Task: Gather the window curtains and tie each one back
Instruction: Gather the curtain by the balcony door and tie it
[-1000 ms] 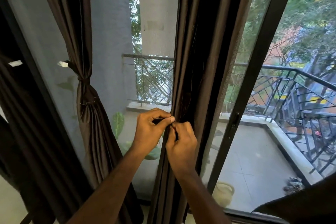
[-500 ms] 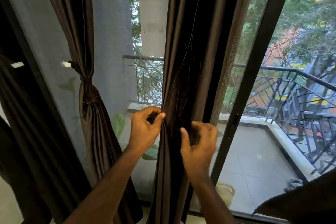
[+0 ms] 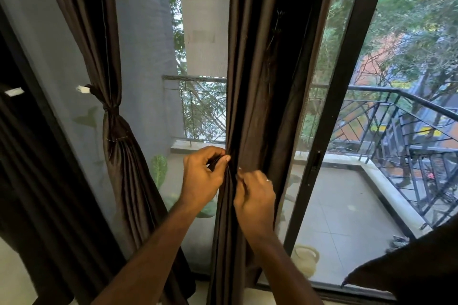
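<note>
A dark brown curtain [image 3: 257, 82] hangs loose in the middle of the window. My left hand [image 3: 200, 176] pinches its left edge between thumb and fingers at waist height. My right hand [image 3: 255, 195] is closed on the folds just to the right, close beside the left hand. A second brown curtain [image 3: 116, 136] hangs at the left, gathered and cinched by a knotted tie-back [image 3: 111, 109] that runs to a white hook [image 3: 83, 89] on the glass.
A black sliding door frame [image 3: 339, 96] stands right of the middle curtain, with a balcony and metal railing [image 3: 409, 116] beyond. Another dark curtain [image 3: 29, 168] hangs at the far left. A dark object [image 3: 409, 272] fills the lower right corner.
My right hand had reached out to the right along the curtain, then came back with the gathered folds next to my left hand. The left hand kept its pinch on the edge.
</note>
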The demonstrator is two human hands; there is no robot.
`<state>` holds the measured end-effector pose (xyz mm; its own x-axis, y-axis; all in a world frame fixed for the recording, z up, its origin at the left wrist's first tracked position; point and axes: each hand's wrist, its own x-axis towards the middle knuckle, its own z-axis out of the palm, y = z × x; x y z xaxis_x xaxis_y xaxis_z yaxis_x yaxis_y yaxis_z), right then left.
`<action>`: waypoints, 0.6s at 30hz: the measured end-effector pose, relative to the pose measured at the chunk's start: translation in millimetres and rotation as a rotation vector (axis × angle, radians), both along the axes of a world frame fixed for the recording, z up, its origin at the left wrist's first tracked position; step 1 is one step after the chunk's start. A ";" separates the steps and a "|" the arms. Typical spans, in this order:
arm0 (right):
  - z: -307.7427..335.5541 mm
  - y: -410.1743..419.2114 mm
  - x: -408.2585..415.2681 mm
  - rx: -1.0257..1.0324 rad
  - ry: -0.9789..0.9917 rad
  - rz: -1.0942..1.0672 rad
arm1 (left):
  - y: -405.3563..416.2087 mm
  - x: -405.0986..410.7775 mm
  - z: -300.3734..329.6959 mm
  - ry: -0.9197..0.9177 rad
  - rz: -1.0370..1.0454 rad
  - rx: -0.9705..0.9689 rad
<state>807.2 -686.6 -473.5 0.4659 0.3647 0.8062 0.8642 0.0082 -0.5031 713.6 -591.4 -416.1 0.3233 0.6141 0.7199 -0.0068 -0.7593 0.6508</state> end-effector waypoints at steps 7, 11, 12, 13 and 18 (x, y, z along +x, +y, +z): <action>-0.9 10.5 -9.3 -0.017 0.019 0.025 | -8.1 3.3 -0.4 -0.004 -0.056 -0.050; -1.8 12.9 -12.1 -0.012 0.027 0.012 | -7.8 1.9 1.2 -0.014 -0.098 -0.137; -2.1 13.4 -12.3 -0.009 0.027 0.010 | -8.6 1.6 1.7 -0.016 -0.101 -0.140; -2.2 13.9 -12.7 -0.008 0.027 0.007 | -9.4 1.7 2.2 -0.013 -0.100 -0.131; -1.6 21.3 -15.3 -0.031 -0.056 -0.043 | -14.6 3.9 5.1 -0.021 -0.062 -0.038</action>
<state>791.9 -665.3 -475.2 0.4360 0.3704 0.8202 0.8903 -0.0443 -0.4533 717.5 -606.1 -410.9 0.3470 0.6201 0.7036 -0.0672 -0.7318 0.6782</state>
